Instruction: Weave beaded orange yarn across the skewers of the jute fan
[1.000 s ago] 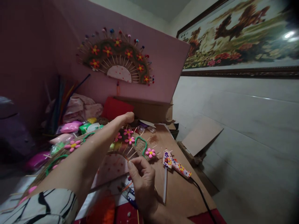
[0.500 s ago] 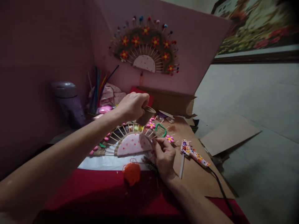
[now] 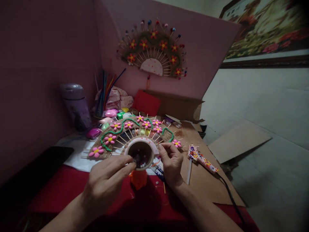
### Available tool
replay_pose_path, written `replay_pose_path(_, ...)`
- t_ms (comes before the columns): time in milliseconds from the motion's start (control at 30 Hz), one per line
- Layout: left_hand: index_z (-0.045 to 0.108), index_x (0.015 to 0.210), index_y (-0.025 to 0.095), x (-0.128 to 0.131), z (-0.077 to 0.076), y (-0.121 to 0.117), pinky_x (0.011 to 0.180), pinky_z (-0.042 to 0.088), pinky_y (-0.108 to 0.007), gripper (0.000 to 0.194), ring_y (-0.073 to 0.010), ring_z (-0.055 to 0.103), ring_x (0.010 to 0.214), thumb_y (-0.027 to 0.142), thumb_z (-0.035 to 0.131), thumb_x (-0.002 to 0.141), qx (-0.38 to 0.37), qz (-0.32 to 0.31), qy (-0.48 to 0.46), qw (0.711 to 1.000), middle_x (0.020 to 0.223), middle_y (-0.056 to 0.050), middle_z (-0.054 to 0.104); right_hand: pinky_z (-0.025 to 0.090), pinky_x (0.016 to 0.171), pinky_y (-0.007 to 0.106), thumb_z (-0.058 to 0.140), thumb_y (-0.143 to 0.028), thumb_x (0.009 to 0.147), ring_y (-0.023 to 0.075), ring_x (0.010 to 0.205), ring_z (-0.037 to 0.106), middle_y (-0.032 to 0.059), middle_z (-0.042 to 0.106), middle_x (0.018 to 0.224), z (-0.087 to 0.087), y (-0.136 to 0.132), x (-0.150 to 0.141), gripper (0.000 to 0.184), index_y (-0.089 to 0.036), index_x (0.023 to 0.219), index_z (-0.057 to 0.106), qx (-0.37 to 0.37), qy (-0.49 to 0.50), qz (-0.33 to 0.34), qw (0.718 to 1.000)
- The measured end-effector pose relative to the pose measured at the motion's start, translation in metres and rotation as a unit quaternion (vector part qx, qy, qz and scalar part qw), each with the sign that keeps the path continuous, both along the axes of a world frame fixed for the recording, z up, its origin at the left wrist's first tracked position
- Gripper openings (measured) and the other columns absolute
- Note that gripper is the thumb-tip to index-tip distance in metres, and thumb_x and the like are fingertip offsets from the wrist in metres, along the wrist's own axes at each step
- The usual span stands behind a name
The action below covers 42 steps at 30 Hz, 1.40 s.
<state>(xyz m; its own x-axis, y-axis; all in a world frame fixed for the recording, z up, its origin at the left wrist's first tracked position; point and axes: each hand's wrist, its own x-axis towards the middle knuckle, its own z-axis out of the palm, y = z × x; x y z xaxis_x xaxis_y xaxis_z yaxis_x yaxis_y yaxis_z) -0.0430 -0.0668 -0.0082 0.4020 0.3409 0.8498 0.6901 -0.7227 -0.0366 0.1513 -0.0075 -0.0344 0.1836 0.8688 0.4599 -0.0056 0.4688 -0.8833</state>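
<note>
My left hand (image 3: pixel 109 180) grips the rim of a round, open-topped cup (image 3: pixel 149 161), its mouth turned towards me. Small dark and pale bits show inside it; they are too dim to name. The cup covers much of the pink dotted half-circle at the middle of a fan-shaped craft (image 3: pixel 127 134) of twine, sticks, pink clay flowers and green cord. At that half-circle's right edge, my right hand (image 3: pixel 172 164) is closed in a pinch. What its fingertips hold, if anything, I cannot make out. Just left of this hand lies a blue-handled tool (image 3: pixel 158 172).
An orange ball of yarn (image 3: pixel 138 181) sits below the cup on the red cloth (image 3: pixel 116 206). A flower-patterned glue gun (image 3: pixel 202 159) lies on cardboard (image 3: pixel 210 188) at right. A purple flask (image 3: pixel 76 106) stands at left. A finished-looking fan (image 3: pixel 152 51) hangs behind on the pink board.
My left hand has brought the cup down and towards me from above the fan, turning its mouth to face me. My right hand stays nearly still. The fan's flowers are uncovered now.
</note>
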Motion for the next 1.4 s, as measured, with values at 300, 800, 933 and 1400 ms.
replay_pose_path(300, 0.065, 0.105, 0.020, -0.012, -0.016, -0.011, 0.078, 0.057, -0.030, 0.036, -0.0180, 0.069, 0.087, -0.002, 0.054, 0.078, 0.033, 0.033, -0.040, 0.998, 0.092, -0.007, 0.073, 0.038, 0.048, 0.022, 0.063, -0.031, 0.081, 0.0100, 0.053, 0.047, -0.0023, 0.055, 0.060, -0.002, 0.000, 0.000, 0.017, -0.016, 0.074, 0.060, 0.007, -0.011, 0.010, 1.000)
replay_pose_path(800, 0.058, 0.121, 0.015, -0.030, -0.038, -0.040, 0.088, 0.051, -0.035, 0.038, -0.0225, 0.061, 0.103, 0.004, 0.045, 0.088, -0.060, 0.026, -0.020, 0.998, 0.108, -0.012, 0.068, 0.037, 0.047, 0.021, 0.064, -0.027, 0.081, 0.0089, 0.052, 0.046, -0.0026, 0.057, 0.062, -0.010, 0.000, 0.001, 0.011, -0.017, 0.077, 0.061, 0.012, -0.018, 0.021, 1.000)
replay_pose_path(933, 0.061, 0.114, 0.013, -0.033, -0.040, -0.033, 0.083, 0.051, -0.034, 0.035, -0.0219, 0.061, 0.098, 0.000, 0.050, 0.083, -0.080, 0.021, 0.018, 0.996, 0.102, -0.013, 0.069, 0.038, 0.049, 0.021, 0.064, -0.027, 0.081, 0.0094, 0.054, 0.047, -0.0026, 0.057, 0.063, -0.010, -0.001, 0.002, 0.010, -0.018, 0.078, 0.062, 0.012, -0.036, 0.017, 0.999)
replay_pose_path(1400, 0.066, 0.063, 0.019, -0.010, 0.017, 0.007, 0.063, 0.040, -0.031, 0.023, -0.0176, 0.053, 0.066, 0.010, 0.055, 0.080, -0.269, 0.095, 0.109, 0.952, 0.065, -0.003, 0.065, 0.040, 0.049, 0.021, 0.063, -0.026, 0.082, 0.0096, 0.055, 0.050, -0.0021, 0.059, 0.065, -0.011, -0.003, 0.003, 0.009, -0.018, 0.078, 0.064, 0.021, -0.066, 0.003, 0.998)
